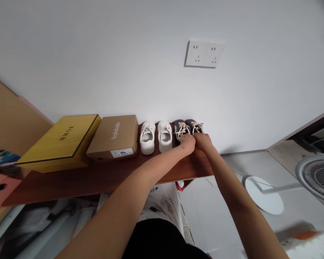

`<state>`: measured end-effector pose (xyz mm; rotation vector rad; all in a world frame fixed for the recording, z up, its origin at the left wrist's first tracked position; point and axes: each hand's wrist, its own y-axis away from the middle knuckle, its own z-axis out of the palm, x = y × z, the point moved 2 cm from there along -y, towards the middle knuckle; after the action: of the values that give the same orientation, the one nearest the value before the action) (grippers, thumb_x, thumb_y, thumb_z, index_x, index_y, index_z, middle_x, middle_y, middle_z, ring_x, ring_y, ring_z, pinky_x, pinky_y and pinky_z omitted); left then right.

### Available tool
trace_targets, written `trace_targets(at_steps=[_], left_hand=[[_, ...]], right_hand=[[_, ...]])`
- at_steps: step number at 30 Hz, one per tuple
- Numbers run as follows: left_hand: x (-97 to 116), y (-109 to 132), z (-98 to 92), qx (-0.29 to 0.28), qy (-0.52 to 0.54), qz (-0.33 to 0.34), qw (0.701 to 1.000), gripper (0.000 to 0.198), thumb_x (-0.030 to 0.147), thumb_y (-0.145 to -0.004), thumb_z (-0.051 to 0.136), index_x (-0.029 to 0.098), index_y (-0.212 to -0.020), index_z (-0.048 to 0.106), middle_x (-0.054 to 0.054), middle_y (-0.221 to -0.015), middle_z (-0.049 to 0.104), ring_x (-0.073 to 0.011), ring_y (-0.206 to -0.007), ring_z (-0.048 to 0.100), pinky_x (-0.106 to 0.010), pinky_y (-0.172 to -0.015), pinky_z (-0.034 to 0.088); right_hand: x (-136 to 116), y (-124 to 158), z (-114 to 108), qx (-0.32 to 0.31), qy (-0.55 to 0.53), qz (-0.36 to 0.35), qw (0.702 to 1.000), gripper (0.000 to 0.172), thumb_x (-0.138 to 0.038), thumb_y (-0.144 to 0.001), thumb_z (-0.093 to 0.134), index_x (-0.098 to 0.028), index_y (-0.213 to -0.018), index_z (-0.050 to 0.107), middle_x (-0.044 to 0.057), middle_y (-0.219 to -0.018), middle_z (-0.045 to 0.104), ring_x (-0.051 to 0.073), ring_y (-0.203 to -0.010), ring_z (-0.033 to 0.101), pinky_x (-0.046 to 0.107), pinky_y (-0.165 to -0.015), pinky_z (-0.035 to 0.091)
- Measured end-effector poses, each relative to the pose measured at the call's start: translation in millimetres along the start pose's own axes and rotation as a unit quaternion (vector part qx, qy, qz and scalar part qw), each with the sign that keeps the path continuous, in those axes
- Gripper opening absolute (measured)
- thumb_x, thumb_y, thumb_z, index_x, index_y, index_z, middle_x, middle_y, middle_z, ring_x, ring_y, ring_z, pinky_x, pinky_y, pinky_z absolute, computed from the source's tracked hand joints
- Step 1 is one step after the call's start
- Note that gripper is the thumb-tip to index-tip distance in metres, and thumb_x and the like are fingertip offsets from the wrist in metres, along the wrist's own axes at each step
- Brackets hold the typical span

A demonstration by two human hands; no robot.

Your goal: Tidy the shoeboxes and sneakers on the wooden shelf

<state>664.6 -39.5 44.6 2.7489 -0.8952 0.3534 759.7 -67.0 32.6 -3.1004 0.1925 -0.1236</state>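
Observation:
Two dark shoes with cream laces stand side by side at the right end of a reddish-brown wooden shelf (116, 181). My left hand (187, 143) is closed at the heel opening of the left dark shoe (179, 125). On the right dark shoe (190, 123), my right hand (202, 141) grips the heel in the same way. Both shoes point toward the wall, and my hands hide their heels. Just left of them sit a pair of white sneakers, the nearer one (165, 142) and the farther one (147, 144), also toe to the wall.
Left of the sneakers lie a brown shoe box (110, 135) and a yellow box (62, 138). A pink box (1, 187) is at the far left. The wall carries a white socket plate (204, 54). A fan (318, 176) with a round white base (267, 198) stands at right.

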Motion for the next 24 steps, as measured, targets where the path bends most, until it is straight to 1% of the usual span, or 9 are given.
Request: trace_targets(at_steps=[4,8,12,15,17,19,21,23,24], left_hand=[[-15.0,34.9,-1.5,0.097,-0.032,0.080,0.992,0.046,0.014,-0.095,0.048,0.006,-0.140,0.049,-0.026,-0.136,0.054,-0.0335,-0.131,0.049,-0.045,-0.108,0.037],[-57.9,103.6,-6.9,0.161,0.013,0.172,0.972,0.056,0.025,-0.095,0.052,0.017,-0.149,0.039,-0.016,-0.151,0.043,-0.0281,-0.141,0.038,-0.042,-0.117,0.030],[-128.8,183.3,-9.7,0.183,0.129,0.112,0.968,0.049,0.028,-0.092,0.057,0.024,-0.140,0.050,-0.012,-0.145,0.050,-0.0249,-0.137,0.044,-0.042,-0.118,0.031],[-197.0,236.1,-9.4,0.244,0.302,-0.008,0.922,0.041,0.028,-0.085,0.065,0.023,-0.125,0.061,-0.011,-0.130,0.059,-0.0252,-0.124,0.055,-0.044,-0.111,0.040],[-250.9,265.8,-10.9,0.291,0.451,-0.144,0.831,0.036,0.031,-0.079,0.072,0.022,-0.113,0.064,-0.009,-0.112,0.065,-0.0234,-0.106,0.062,-0.043,-0.099,0.049],[-307.0,290.9,-17.1,0.326,0.592,-0.290,0.678,0.027,0.034,-0.078,0.073,0.021,-0.099,0.063,-0.005,-0.092,0.063,-0.0187,-0.088,0.063,-0.038,-0.085,0.054],[-358.6,309.5,-32.3,0.372,0.664,-0.383,0.524,0.021,0.036,-0.081,0.072,0.022,-0.088,0.059,-0.001,-0.083,0.057,-0.0131,-0.074,0.058,-0.031,-0.075,0.053],[-401.5,319.8,-54.4,0.428,0.675,-0.404,0.445,0.019,0.038,-0.085,0.068,0.023,-0.087,0.056,0.001,-0.082,0.054,-0.0111,-0.070,0.054,-0.029,-0.072,0.052],[-418.4,322.2,-65.0,0.446,0.675,-0.406,0.425,0.019,0.038,-0.086,0.067,0.024,-0.088,0.055,0.002,-0.083,0.053,-0.0109,-0.069,0.054,-0.029,-0.071,0.052]], right_hand=[[-5.0,14.9,-9.3,0.070,-0.012,0.045,0.996,0.031,-0.030,-0.092,0.057,-0.013,-0.117,0.062,0.024,-0.121,0.063,0.035,-0.111,0.056,0.044,-0.092,0.040],[-19.7,35.0,-21.4,0.161,-0.080,0.037,0.983,0.032,-0.030,-0.095,0.051,-0.014,-0.121,0.062,0.021,-0.129,0.059,0.036,-0.114,0.053,0.047,-0.098,0.039],[-56.1,60.1,-27.0,0.223,-0.231,-0.029,0.947,0.028,-0.032,-0.096,0.049,-0.016,-0.115,0.063,0.018,-0.128,0.060,0.032,-0.116,0.055,0.046,-0.102,0.041],[-110.5,84.2,-16.1,0.198,-0.429,-0.057,0.879,0.027,-0.039,-0.094,0.054,-0.019,-0.111,0.062,0.014,-0.116,0.065,0.027,-0.108,0.060,0.042,-0.099,0.047],[-161.5,99.1,-1.0,0.126,-0.594,-0.034,0.794,0.033,-0.046,-0.091,0.060,-0.022,-0.112,0.059,0.010,-0.108,0.067,0.023,-0.097,0.064,0.038,-0.090,0.052],[-220.3,107.9,14.1,0.026,-0.717,0.004,0.696,0.043,-0.053,-0.082,0.069,-0.024,-0.112,0.057,0.006,-0.101,0.067,0.020,-0.090,0.065,0.035,-0.084,0.055],[-277.2,106.5,23.9,-0.079,-0.803,0.064,0.587,0.051,-0.057,-0.075,0.075,-0.025,-0.111,0.055,0.004,-0.100,0.066,0.018,-0.086,0.065,0.033,-0.079,0.055],[-323.8,94.0,26.0,-0.162,-0.840,0.119,0.503,0.051,-0.060,-0.075,0.073,-0.025,-0.106,0.054,0.006,-0.101,0.065,0.018,-0.089,0.066,0.032,-0.079,0.056],[-341.5,84.4,24.6,-0.186,-0.843,0.138,0.486,0.049,-0.063,-0.079,0.068,-0.025,-0.105,0.054,0.007,-0.102,0.064,0.019,-0.092,0.067,0.033,-0.079,0.056]])
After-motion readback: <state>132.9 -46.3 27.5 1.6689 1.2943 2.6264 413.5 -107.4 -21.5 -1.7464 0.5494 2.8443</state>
